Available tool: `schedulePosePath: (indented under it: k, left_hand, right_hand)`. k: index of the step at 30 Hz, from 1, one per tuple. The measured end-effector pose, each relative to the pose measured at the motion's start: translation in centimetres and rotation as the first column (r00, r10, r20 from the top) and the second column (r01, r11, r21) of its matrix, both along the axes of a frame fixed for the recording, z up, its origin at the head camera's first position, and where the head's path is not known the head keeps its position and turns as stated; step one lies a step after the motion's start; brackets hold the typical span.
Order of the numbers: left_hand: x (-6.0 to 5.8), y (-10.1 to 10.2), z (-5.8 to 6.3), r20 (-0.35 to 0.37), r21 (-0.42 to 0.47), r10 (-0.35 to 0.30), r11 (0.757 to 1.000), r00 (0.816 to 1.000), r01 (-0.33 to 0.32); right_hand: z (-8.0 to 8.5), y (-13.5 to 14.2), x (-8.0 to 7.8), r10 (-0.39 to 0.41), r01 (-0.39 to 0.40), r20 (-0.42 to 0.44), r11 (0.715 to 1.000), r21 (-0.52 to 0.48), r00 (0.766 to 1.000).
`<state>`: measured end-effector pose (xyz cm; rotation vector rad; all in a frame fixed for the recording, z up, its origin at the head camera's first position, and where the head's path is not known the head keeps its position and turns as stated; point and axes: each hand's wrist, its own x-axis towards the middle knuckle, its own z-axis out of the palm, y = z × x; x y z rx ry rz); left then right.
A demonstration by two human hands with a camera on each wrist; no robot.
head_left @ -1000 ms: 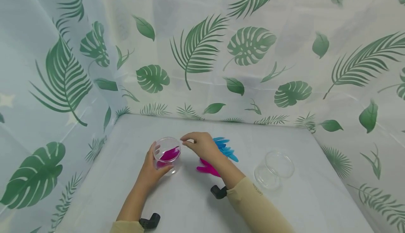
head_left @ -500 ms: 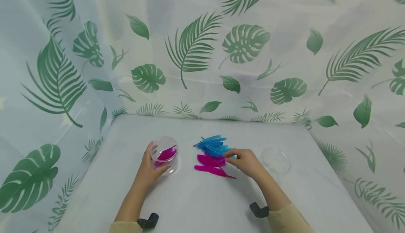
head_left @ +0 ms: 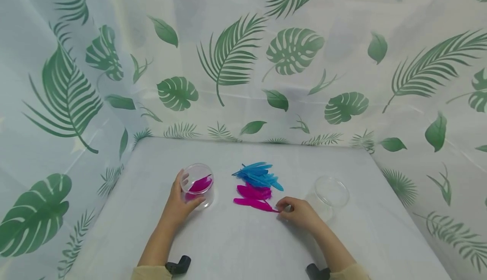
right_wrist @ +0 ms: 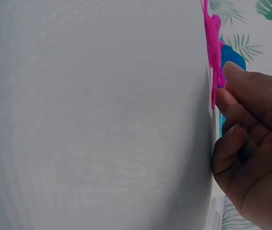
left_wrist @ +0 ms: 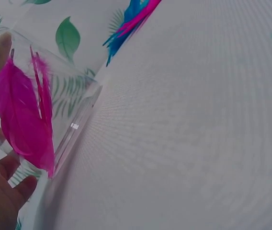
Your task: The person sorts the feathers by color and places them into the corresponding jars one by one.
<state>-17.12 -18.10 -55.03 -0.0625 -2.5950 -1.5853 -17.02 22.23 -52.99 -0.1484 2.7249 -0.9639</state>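
My left hand (head_left: pixel 182 197) grips a clear round container (head_left: pixel 207 201) from the left, thumb at its near side. Inside stand magenta feathers (left_wrist: pixel 23 115), shown large in the left wrist view. Right of it a bunch of blue feathers (head_left: pixel 256 174) lies on the white table (head_left: pixel 236 246), with loose magenta feathers (head_left: pixel 253 192) just in front. My right hand (head_left: pixel 298 212) is low at the quill end of the nearest magenta feather (head_left: pixel 251 203). In the right wrist view thumb and forefinger are a little apart beside that quill (right_wrist: pixel 214 91).
A second clear round container (head_left: pixel 332 191) stands beyond my right hand, faint against the white surface. Leaf-print sheeting (head_left: pixel 243 115) rises at the table's back and both sides. A black wrist camera (head_left: pixel 179 265) sits at each cuff.
My right hand has come back from beside the left container, moved right over the pile, then down toward me to the nearest feather's quill. The left hand keeps holding its container.
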Motion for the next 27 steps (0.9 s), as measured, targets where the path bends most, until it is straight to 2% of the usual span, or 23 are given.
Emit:
schedulePosePath:
  k: [12, 21, 27]
  left_hand:
    - [0.06, -0.02, -0.02, 0.012, -0.007, 0.003, 1.000, 1.000, -0.003]
    - [0.08, -0.10, -0.10, -0.016, -0.003, -0.003, 1.000, 1.000, 0.003]
    - [0.04, -0.03, -0.04, -0.009, 0.000, -0.004, 1.000, 1.000, 0.004]
  right_hand:
    - [-0.98, -0.36, -0.13, 0.037, -0.034, -0.082, 0.999, 0.038, 0.996]
    - [-1.07, -0.98, -0.33, 0.007, -0.001, -0.108, 0.999, 0.052, 0.994]
    - [-0.89, -0.77, -0.34, -0.032, 0.034, -0.112, 0.999, 0.010, 0.993]
